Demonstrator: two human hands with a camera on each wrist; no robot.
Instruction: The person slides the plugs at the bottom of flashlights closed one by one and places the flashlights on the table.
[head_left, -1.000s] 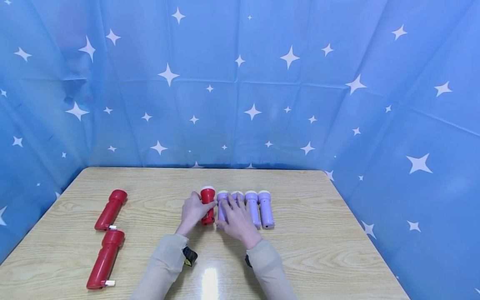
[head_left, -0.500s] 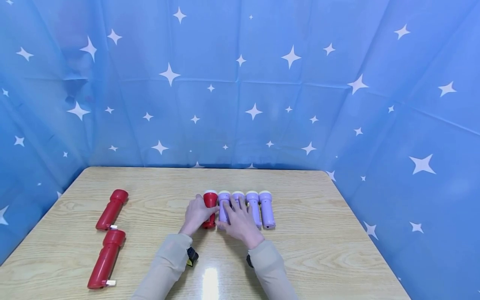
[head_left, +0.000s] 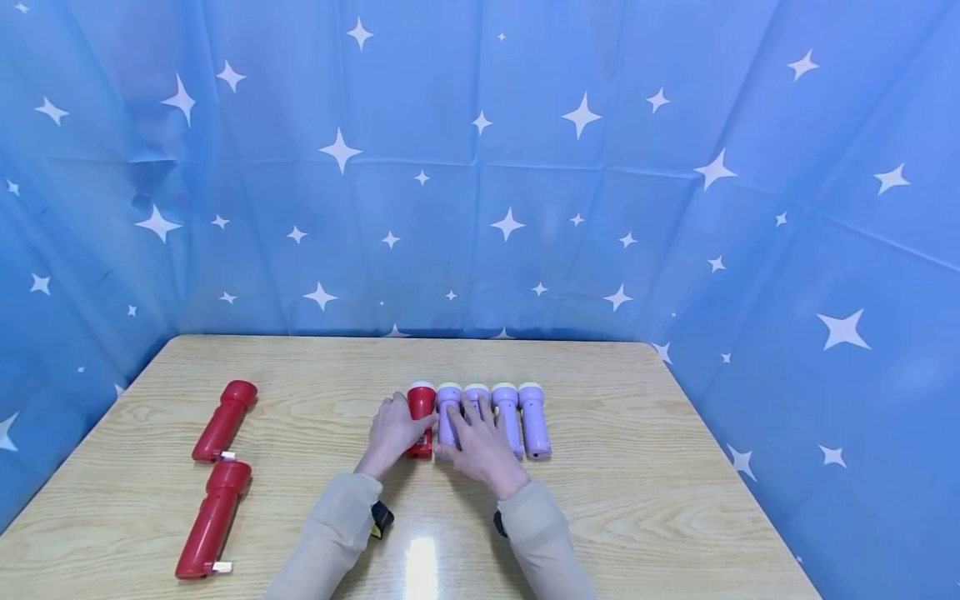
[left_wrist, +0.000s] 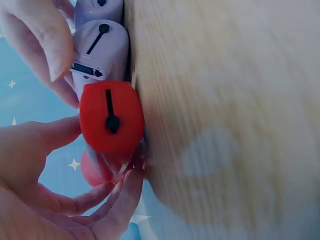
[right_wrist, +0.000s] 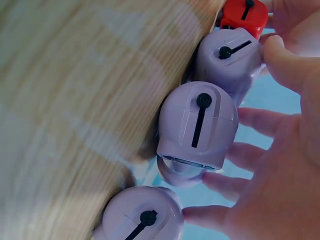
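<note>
Left hand [head_left: 393,429] pinching red cylindrical flashlight with white-rimmed head [head_left: 422,402], left end of row on light wood-grain desk [head_left: 637,517], just beside four lavender cylindrical flashlights [head_left: 535,421]. Right hand [head_left: 482,446] spread over lavender ones, touching. Two other red cylindrical flashlights [head_left: 213,521] well apart, desk's left side.

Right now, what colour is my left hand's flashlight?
Red. The flashlight shows best in the left wrist view.
</note>
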